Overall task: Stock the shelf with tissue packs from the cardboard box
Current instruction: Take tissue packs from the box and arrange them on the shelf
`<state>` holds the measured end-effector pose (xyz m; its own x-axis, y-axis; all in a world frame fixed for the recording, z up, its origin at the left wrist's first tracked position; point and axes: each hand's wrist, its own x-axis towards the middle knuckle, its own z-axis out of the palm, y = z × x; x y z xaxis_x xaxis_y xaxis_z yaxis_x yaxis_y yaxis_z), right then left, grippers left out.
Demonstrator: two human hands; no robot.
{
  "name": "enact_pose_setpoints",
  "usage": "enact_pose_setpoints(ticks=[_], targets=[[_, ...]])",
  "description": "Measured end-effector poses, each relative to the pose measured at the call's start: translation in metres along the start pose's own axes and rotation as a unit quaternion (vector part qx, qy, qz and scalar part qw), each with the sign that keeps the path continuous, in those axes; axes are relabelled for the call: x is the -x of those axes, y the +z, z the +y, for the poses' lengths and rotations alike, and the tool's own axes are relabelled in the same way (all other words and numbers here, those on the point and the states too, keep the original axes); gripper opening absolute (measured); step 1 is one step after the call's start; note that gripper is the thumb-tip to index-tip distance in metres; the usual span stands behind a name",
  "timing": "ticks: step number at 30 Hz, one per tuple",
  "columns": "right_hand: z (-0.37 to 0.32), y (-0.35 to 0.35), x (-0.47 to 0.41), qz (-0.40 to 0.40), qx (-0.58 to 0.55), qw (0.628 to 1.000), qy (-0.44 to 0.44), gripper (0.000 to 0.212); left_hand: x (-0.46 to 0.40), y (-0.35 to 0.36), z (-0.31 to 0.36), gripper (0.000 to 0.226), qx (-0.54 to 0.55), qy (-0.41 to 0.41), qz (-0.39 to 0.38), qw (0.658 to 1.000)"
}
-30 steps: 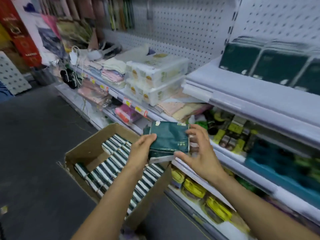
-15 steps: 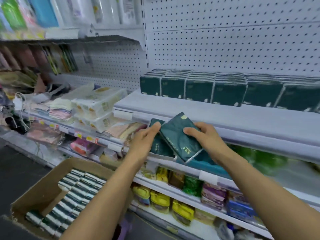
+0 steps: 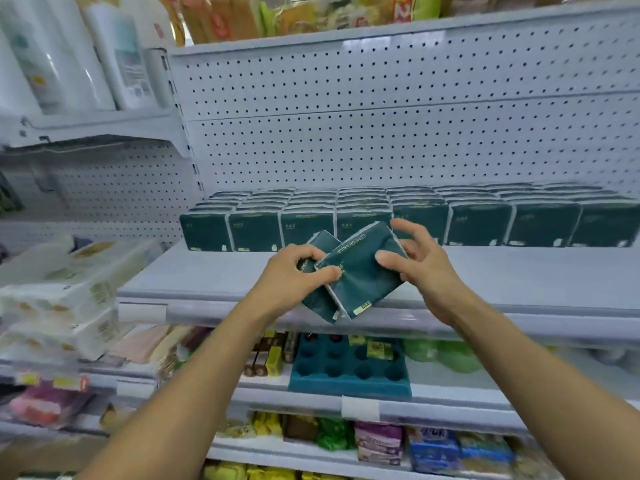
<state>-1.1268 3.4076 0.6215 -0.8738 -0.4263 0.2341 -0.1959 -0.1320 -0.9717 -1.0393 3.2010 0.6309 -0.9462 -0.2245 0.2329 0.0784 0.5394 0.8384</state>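
My left hand [image 3: 298,271] and right hand [image 3: 420,268] pinch two tissue packs [image 3: 360,275]; next I set them on the shelf [image 3: 519,282] before the row at twelve o'clock [image 3: 398,216].

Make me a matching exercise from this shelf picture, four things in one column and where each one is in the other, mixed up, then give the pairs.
Things:
1. two held tissue packs
2. row of tissue packs
3. teal tray with round holes
4. white wrapped bundles

Places:
A. standing at the back of the grey shelf
B. far left, on the neighbouring shelf
C. between the left hand and right hand
D. one shelf below the hands

Pairs: 1-C, 2-A, 3-D, 4-B
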Motion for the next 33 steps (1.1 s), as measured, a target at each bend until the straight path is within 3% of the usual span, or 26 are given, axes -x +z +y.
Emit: enact_pose_setpoints(ticks=[4, 9, 14, 23, 28, 33], targets=[[-0.002, -0.027, -0.020, -0.007, 0.082, 0.997, 0.001, 0.039, -0.040, 0.018, 0.007, 0.025, 0.031, -0.013, -0.077, 0.996], [0.010, -0.070, -0.039, 0.076, 0.130, 0.988, 0.019, 0.037, -0.076, 0.029, 0.000, 0.028, 0.062, -0.010, -0.077, 0.995], [0.028, -0.102, -0.048, 0.138, 0.168, 0.976, 0.031, 0.035, -0.096, 0.038, -0.012, 0.004, 0.101, -0.024, -0.105, 0.989], [0.043, -0.118, -0.082, 0.229, 0.298, 0.926, -0.025, 0.037, -0.113, 0.046, -0.006, 0.048, 0.144, 0.035, -0.111, 0.983], [0.053, -0.122, -0.100, 0.225, 0.338, 0.913, -0.037, 0.042, -0.112, 0.053, -0.003, 0.075, 0.126, 0.030, -0.077, 0.989], [0.052, -0.114, -0.106, 0.233, 0.346, 0.908, -0.047, 0.047, -0.115, 0.061, 0.000, 0.064, 0.108, 0.022, -0.057, 0.992]])
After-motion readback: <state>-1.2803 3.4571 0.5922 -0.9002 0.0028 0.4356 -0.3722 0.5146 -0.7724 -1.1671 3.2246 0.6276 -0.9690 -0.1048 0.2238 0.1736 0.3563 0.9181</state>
